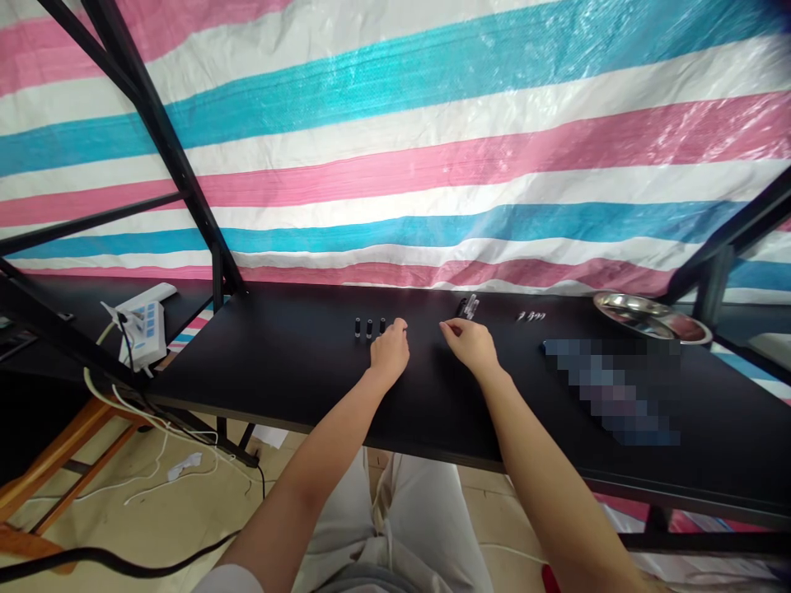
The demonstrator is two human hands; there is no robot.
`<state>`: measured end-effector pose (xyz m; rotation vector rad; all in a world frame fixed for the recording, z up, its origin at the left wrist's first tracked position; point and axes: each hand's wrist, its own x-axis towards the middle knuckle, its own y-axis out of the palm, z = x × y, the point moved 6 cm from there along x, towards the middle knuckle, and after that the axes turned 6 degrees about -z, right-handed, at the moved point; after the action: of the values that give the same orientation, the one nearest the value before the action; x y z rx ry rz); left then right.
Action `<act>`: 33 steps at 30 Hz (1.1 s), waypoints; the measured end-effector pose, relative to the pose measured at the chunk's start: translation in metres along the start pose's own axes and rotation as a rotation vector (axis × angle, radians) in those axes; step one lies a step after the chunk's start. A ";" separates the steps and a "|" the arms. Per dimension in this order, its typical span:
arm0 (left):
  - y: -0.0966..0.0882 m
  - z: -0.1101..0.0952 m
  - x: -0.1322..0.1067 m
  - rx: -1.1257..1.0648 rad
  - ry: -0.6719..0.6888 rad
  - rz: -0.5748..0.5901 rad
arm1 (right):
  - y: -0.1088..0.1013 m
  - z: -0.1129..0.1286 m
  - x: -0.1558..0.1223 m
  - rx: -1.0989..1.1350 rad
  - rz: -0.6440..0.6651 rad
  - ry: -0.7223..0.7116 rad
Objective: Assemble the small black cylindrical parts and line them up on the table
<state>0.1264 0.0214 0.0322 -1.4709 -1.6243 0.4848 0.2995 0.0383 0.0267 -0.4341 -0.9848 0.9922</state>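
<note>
Head view: both hands on black table, fingers curled.
Left hand [389, 352] touches upright caps [369, 328]; right hand [473, 344] pinched, contents unclear; a nudge risks toppling them.

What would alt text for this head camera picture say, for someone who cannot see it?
Two bare hands rest on a black table: the left hand beside three small black caps standing in a row, the right hand near a bundle of pens. A metal dish sits far right, before a striped tarp.
</note>
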 end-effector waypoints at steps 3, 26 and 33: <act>0.003 0.001 0.001 -0.119 0.007 -0.014 | 0.006 0.007 -0.002 0.159 0.037 -0.050; -0.011 -0.013 -0.005 -0.359 0.117 -0.132 | 0.010 0.034 -0.008 0.882 0.144 0.113; -0.014 -0.015 -0.007 -0.255 0.071 -0.122 | 0.012 0.030 -0.007 0.785 0.145 0.100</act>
<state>0.1295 0.0081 0.0493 -1.5425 -1.7562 0.1592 0.2669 0.0351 0.0301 0.1048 -0.4169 1.3794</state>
